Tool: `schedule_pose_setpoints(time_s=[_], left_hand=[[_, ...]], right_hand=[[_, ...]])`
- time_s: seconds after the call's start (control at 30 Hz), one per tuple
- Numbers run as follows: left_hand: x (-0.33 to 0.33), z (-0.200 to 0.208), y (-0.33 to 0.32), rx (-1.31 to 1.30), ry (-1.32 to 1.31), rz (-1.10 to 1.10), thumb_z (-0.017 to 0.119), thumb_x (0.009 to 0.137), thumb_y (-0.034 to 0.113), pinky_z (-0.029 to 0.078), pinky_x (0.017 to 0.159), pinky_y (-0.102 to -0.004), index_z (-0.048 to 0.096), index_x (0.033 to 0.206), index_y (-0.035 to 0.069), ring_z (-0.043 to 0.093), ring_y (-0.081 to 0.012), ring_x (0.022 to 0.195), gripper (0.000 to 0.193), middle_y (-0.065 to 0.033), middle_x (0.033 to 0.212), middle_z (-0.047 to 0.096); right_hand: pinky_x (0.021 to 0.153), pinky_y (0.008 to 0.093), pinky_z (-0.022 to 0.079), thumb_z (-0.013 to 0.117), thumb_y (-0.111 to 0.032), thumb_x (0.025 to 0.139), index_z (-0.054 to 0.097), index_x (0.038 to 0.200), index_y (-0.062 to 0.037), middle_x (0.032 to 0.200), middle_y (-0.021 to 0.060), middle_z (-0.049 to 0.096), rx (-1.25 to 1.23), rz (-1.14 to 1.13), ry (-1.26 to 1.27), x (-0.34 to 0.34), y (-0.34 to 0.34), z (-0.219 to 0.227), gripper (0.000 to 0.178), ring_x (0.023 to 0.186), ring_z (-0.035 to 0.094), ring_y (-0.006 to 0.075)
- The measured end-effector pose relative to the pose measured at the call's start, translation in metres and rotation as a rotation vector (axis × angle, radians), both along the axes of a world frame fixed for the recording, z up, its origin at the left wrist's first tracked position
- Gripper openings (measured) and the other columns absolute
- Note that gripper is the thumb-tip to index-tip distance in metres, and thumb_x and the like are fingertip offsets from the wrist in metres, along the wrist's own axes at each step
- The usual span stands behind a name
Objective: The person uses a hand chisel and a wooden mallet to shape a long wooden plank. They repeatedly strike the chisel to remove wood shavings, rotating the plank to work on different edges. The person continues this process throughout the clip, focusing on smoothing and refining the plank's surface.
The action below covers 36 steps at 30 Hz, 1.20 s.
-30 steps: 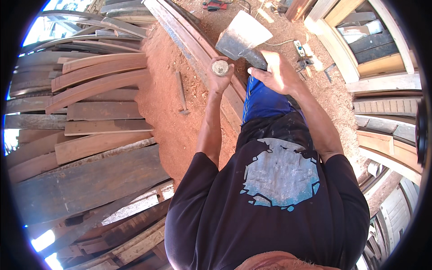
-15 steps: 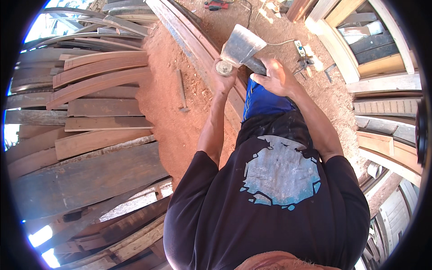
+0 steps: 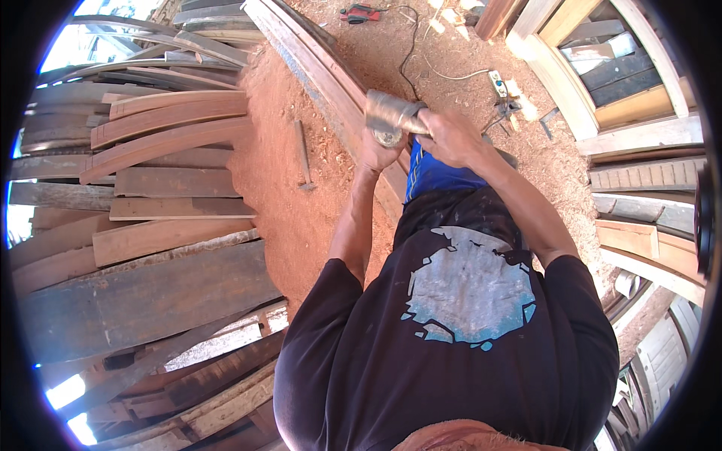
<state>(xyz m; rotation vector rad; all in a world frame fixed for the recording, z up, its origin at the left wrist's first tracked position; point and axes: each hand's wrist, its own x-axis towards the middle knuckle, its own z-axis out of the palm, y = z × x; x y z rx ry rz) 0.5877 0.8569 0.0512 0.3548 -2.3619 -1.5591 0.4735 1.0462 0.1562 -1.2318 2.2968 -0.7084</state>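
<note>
My left hand (image 3: 378, 154) is closed around an upright chisel (image 3: 388, 137). Only the round, pale butt of its handle shows; the blade is hidden below my fist. In my right hand (image 3: 451, 139), fingers wrapped round the handle, is a wooden mallet (image 3: 392, 113). Its worn head lies over the chisel's butt, at or very near contact. Both hands are above a long reddish timber beam (image 3: 331, 75) that runs from the far left toward my legs.
A hammer (image 3: 303, 154) lies on the sawdust left of the beam. Farther off are a red power tool (image 3: 359, 13) with a cord and a power strip (image 3: 496, 81). Stacked boards (image 3: 150, 278) fill the left side; wooden frames (image 3: 564, 83) stand at right.
The mallet has swung down from a raised position onto or close to the chisel's butt. My right hand has dropped with it; my left hand has shifted slightly.
</note>
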Motion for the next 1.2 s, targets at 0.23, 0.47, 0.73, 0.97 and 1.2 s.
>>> schedule_pose_setpoints(time_s=[0.23, 0.47, 0.73, 0.97, 1.2], left_hand=[[-0.011, -0.023, 0.0, 0.59, 0.178, 0.305, 0.08, 0.083, 0.005, 0.056, 0.08, -0.0314, 0.066, 0.107, 0.005, 0.068, -0.0141, 0.089, 0.028, -0.0033, 0.098, 0.071], [0.002, -0.011, -0.005, 0.093, 0.032, 0.128, 0.082, 0.08, 0.005, 0.055, 0.081, -0.029, 0.068, 0.106, 0.004, 0.066, -0.0125, 0.09, 0.029, -0.003, 0.096, 0.069], [0.007, 0.012, 0.021, -0.028, 0.085, 0.005, 0.081, 0.082, 0.01, 0.057, 0.081, -0.0318, 0.068, 0.109, 0.003, 0.07, -0.0133, 0.093, 0.03, -0.0071, 0.1, 0.075], [-0.006, -0.027, 0.014, 0.172, 0.19, 0.388, 0.08, 0.081, 0.0, 0.054, 0.077, -0.0278, 0.066, 0.106, 0.004, 0.064, -0.0111, 0.087, 0.029, -0.0027, 0.095, 0.067], [0.011, 0.001, 0.02, 0.144, -0.007, 0.091, 0.082, 0.08, 0.004, 0.055, 0.079, -0.0278, 0.067, 0.108, 0.005, 0.065, -0.0112, 0.088, 0.031, -0.0034, 0.097, 0.07]], right_hand=[[0.075, 0.0498, 0.052, 0.075, -0.027, 0.087, 0.063, 0.111, 0.0032, 0.088, 0.0259, 0.068, -0.164, -0.145, -0.222, 0.007, 0.022, 0.009, 0.04, 0.085, 0.068, 0.0437], [0.082, 0.0434, 0.052, 0.074, -0.025, 0.091, 0.062, 0.111, 0.0067, 0.097, 0.0261, 0.069, -0.563, -0.213, -0.089, 0.009, 0.034, 0.07, 0.039, 0.087, 0.068, 0.0368], [0.076, 0.0475, 0.054, 0.072, -0.02, 0.089, 0.065, 0.105, 0.0027, 0.086, 0.0243, 0.069, 0.003, -0.03, 0.061, 0.01, 0.026, -0.001, 0.029, 0.08, 0.07, 0.0374], [0.078, 0.0455, 0.053, 0.075, -0.025, 0.089, 0.064, 0.115, 0.0075, 0.091, 0.0261, 0.069, -0.112, -0.169, -0.322, 0.007, 0.045, 0.016, 0.044, 0.084, 0.069, 0.0387], [0.083, 0.0463, 0.054, 0.074, -0.025, 0.09, 0.063, 0.116, 0.0073, 0.099, 0.0284, 0.07, -0.575, -0.22, -0.08, 0.009, 0.051, 0.07, 0.043, 0.093, 0.068, 0.045]])
